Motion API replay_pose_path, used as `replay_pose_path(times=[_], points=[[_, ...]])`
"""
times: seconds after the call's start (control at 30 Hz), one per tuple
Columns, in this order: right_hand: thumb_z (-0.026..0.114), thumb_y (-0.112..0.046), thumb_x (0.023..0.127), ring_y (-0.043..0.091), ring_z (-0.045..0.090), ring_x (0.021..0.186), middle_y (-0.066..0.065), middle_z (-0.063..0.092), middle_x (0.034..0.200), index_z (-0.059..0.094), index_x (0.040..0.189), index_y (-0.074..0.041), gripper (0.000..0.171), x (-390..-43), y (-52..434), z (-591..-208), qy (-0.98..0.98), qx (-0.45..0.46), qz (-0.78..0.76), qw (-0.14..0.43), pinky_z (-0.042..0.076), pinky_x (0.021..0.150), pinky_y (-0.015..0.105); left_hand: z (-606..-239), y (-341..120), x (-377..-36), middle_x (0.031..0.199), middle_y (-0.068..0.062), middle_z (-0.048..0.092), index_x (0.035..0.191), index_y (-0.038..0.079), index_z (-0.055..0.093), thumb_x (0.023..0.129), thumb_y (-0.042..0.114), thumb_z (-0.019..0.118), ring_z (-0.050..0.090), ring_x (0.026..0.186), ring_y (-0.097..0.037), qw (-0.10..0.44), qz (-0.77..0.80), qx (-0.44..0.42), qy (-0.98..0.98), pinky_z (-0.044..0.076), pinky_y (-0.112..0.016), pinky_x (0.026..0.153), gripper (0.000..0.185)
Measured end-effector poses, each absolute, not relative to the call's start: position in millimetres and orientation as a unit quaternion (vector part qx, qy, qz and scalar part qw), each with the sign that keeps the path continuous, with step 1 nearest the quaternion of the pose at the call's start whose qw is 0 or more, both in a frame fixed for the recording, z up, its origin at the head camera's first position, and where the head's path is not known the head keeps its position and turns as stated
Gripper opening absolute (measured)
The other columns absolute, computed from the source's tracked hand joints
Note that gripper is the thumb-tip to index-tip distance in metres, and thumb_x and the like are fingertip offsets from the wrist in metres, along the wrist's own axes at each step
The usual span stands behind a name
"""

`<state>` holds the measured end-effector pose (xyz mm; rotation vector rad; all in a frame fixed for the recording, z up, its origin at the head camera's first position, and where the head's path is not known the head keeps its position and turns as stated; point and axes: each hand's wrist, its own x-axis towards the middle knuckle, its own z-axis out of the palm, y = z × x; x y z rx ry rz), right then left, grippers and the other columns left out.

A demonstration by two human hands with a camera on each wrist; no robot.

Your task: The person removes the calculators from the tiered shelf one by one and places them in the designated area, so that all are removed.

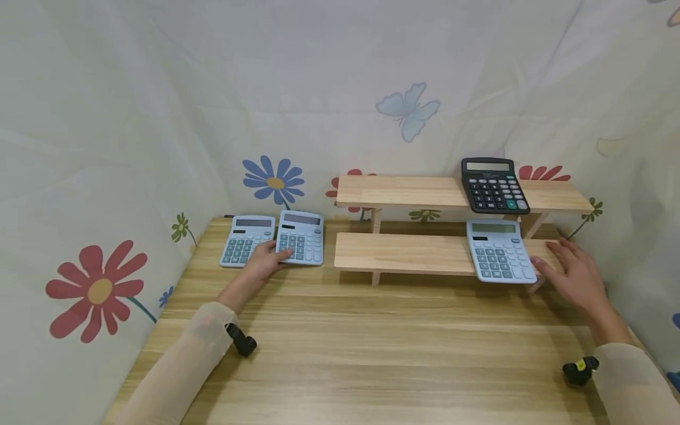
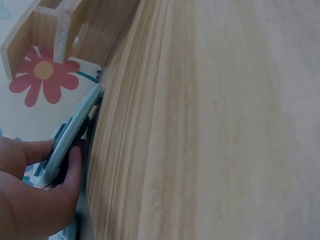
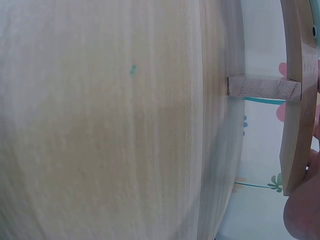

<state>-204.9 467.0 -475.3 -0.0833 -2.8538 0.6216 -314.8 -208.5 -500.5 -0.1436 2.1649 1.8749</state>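
My left hand (image 1: 259, 264) pinches the lower left edge of a light blue calculator (image 1: 300, 239). In the left wrist view, thumb and finger sit on opposite faces of that calculator (image 2: 73, 134), which is tilted up off the tabletop. A second light blue calculator (image 1: 246, 241) lies just left of it, partly behind my fingers. On the right, my right hand (image 1: 578, 282) rests at the end of the lower shelf (image 1: 404, 251). Its thumb reaches the lower right edge of another light blue calculator (image 1: 499, 252), which leans on that shelf with its keys facing me.
A black calculator (image 1: 493, 186) leans on the upper shelf (image 1: 398, 190) of the two-tier wooden stand. The stand is on a wood-grain table (image 1: 361, 348), against a white cloth (image 1: 297, 77) printed with flowers and a butterfly.
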Motion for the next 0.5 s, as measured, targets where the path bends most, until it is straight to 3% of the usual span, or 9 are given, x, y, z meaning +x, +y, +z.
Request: replay_pose_path(times=[0.5], points=[[0.048,-0.051,0.11,0.063,0.015,0.149,0.04,0.019,0.165,0.033,0.158,0.01,0.079,-206.0,470.0,-477.7,-0.971,-0.022,0.209,0.111,0.012,0.118,0.081,-497.7,-210.8,-311.2,0.151,-0.029,0.053,0.159,-0.012,0.032,0.106,0.027,0.068,0.057,0.136,-0.036,0.097,0.544,-0.049,0.832,0.047,-0.047,0.115,0.075]])
